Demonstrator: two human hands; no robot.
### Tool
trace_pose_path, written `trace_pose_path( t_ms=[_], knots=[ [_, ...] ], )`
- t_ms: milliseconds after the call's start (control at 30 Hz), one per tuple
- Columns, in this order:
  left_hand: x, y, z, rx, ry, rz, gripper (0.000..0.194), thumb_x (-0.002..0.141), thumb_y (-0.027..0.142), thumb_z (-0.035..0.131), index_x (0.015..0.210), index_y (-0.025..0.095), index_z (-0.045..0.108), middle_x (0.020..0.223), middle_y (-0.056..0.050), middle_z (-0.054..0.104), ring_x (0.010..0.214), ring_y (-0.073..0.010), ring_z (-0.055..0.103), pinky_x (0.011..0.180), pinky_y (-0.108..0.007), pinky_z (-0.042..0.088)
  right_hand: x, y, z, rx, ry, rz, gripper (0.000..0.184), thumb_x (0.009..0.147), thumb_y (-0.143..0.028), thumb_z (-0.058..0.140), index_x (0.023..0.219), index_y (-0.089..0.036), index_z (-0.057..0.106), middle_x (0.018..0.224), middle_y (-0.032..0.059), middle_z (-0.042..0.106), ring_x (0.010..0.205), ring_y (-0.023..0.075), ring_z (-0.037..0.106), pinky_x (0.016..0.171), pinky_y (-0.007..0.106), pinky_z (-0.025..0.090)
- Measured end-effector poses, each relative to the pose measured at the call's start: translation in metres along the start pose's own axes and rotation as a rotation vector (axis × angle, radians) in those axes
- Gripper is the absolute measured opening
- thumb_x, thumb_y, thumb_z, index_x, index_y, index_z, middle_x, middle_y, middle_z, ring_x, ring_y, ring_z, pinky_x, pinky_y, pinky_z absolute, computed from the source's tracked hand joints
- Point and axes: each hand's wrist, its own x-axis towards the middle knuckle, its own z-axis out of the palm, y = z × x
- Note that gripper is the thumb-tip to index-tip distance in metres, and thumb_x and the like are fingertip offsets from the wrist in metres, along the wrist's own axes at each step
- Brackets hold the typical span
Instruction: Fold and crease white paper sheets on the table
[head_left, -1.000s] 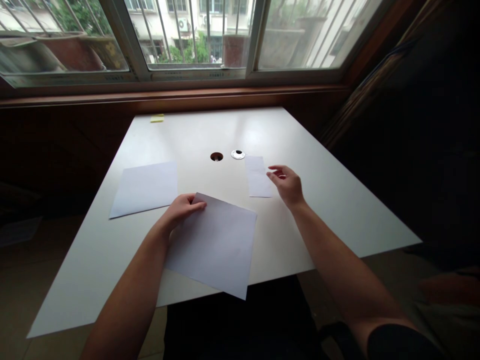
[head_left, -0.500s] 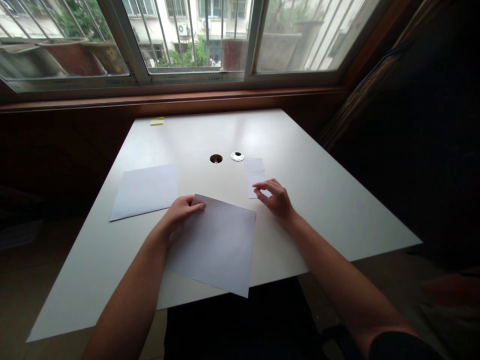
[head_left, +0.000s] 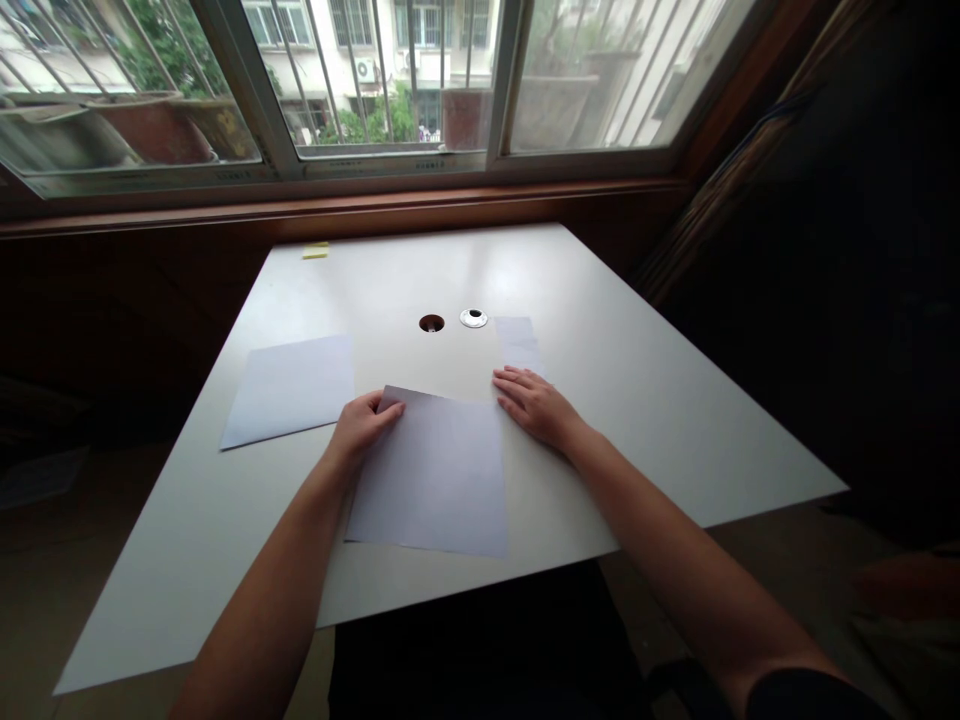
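My left hand pinches the upper left corner of a white sheet of paper, thumb on top and fingers underneath. The sheet lies over the front part of the white table. To its right, my right hand rests flat with fingers extended, across the near end of a narrow paper strip. That strip's lower part is hidden under the hand.
Left of the held sheet lies a stack of white paper. A round hole and a metal ring are near the table's middle. A yellow sticky note sits by the back edge, below the window.
The sheet has turned slightly and its near edge has come back over the tabletop. My right hand has gone from curled fingers to flat, and the strip has shifted slightly right.
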Motion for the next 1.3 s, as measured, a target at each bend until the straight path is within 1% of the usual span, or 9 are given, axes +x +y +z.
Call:
trace_pose_path(
  t_ms=[167, 300, 467, 567, 733, 867, 1000, 1133, 1300],
  knots=[
    [-0.001, -0.003, 0.001, 0.008, 0.094, 0.008, 0.036, 0.08, 0.051, 0.061, 0.092, 0.018, 0.07, 0.083, -0.001, 0.069, 0.079, -0.0213, 0.062, 0.066, -0.026, 0.043, -0.011, 0.033, -0.015, -0.002, 0.066, 0.075, 0.039, 0.094, -0.03, 0.052, 0.132, -0.027, 0.062, 0.14, 0.0053, 0.059, 0.136, 0.0268, 0.049, 0.119, 0.053, 0.033],
    [0.0, -0.005, 0.003, 0.017, 0.219, 0.047, 0.034, 0.081, 0.047, 0.063, 0.1, 0.019, 0.067, 0.091, -0.003, 0.071, 0.083, -0.0217, 0.064, 0.072, -0.027, 0.047, -0.025, 0.065, -0.032, -0.016, 0.115, 0.133, 0.038, 0.094, -0.031, 0.051, 0.129, -0.026, 0.065, 0.14, 0.0035, 0.059, 0.134, 0.0244, 0.052, 0.118, 0.046, 0.039],
    [0.0, -0.007, 0.005, -0.086, 0.315, 0.0, 0.059, 0.079, 0.042, 0.066, 0.133, 0.021, 0.051, 0.102, -0.006, 0.071, 0.085, -0.0209, 0.067, 0.076, -0.03, 0.051, -0.041, 0.097, -0.05, -0.071, 0.167, 0.203, 0.037, 0.094, -0.031, 0.049, 0.124, -0.024, 0.068, 0.137, 0.0054, 0.061, 0.13, 0.0258, 0.056, 0.117, 0.046, 0.041],
    [-0.002, -0.007, 0.006, -0.143, 0.344, -0.002, 0.068, 0.08, 0.04, 0.066, 0.141, 0.021, 0.042, 0.102, -0.006, 0.07, 0.085, -0.02, 0.068, 0.075, -0.03, 0.051, -0.045, 0.104, -0.055, -0.093, 0.214, 0.203, 0.035, 0.092, -0.029, 0.051, 0.121, -0.024, 0.07, 0.134, 0.0058, 0.064, 0.13, 0.0266, 0.055, 0.117, 0.047, 0.041],
    [-0.005, 0.0, 0.005, -0.19, 0.338, 0.004, 0.069, 0.078, 0.039, 0.066, 0.14, 0.02, 0.043, 0.095, -0.003, 0.069, 0.08, -0.0189, 0.067, 0.071, -0.029, 0.052, -0.043, 0.085, -0.052, -0.108, 0.235, 0.118, 0.035, 0.092, -0.027, 0.051, 0.122, -0.023, 0.069, 0.134, 0.007, 0.063, 0.134, 0.0271, 0.051, 0.117, 0.05, 0.041],
    [-0.007, 0.004, 0.006, -0.256, 0.34, 0.015, 0.069, 0.075, 0.041, 0.069, 0.137, 0.02, 0.046, 0.09, -0.002, 0.068, 0.075, -0.0181, 0.066, 0.068, -0.029, 0.053, -0.037, 0.051, -0.04, -0.061, 0.144, 0.025, 0.037, 0.094, -0.026, 0.048, 0.127, -0.024, 0.065, 0.138, 0.0056, 0.061, 0.137, 0.0254, 0.048, 0.116, 0.048, 0.041],
    [-0.006, 0.006, 0.005, -0.457, 0.313, 0.052, 0.074, 0.075, 0.043, 0.071, 0.14, 0.02, 0.041, 0.099, -0.005, 0.068, 0.083, -0.019, 0.068, 0.073, -0.031, 0.055, -0.028, 0.019, -0.024, -0.031, 0.073, -0.029, 0.041, 0.096, -0.025, 0.047, 0.135, -0.025, 0.06, 0.142, 0.0061, 0.057, 0.136, 0.0248, 0.05, 0.116, 0.048, 0.042],
    [-0.004, 0.016, -0.023, -0.619, 0.41, 0.129, 0.069, 0.076, 0.042, 0.073, 0.135, 0.021, 0.042, 0.106, -0.007, 0.068, 0.092, -0.0194, 0.069, 0.084, -0.035, 0.056, -0.02, 0.003, -0.015, -0.025, 0.054, -0.033, 0.043, 0.096, -0.026, 0.049, 0.138, -0.026, 0.057, 0.142, 0.0066, 0.057, 0.136, 0.0254, 0.049, 0.116, 0.049, 0.042],
    [-0.019, 0.045, -0.101, -0.453, 1.001, 0.42, 0.036, 0.075, 0.037, 0.077, 0.095, 0.017, 0.055, 0.101, 0.0, 0.069, 0.1, -0.0174, 0.065, 0.1, -0.037, 0.051, -0.019, 0.001, -0.016, -0.014, 0.073, -0.023, 0.041, 0.094, -0.024, 0.051, 0.134, -0.026, 0.06, 0.14, 0.0071, 0.059, 0.133, 0.0262, 0.051, 0.114, 0.05, 0.043]
  ],
)
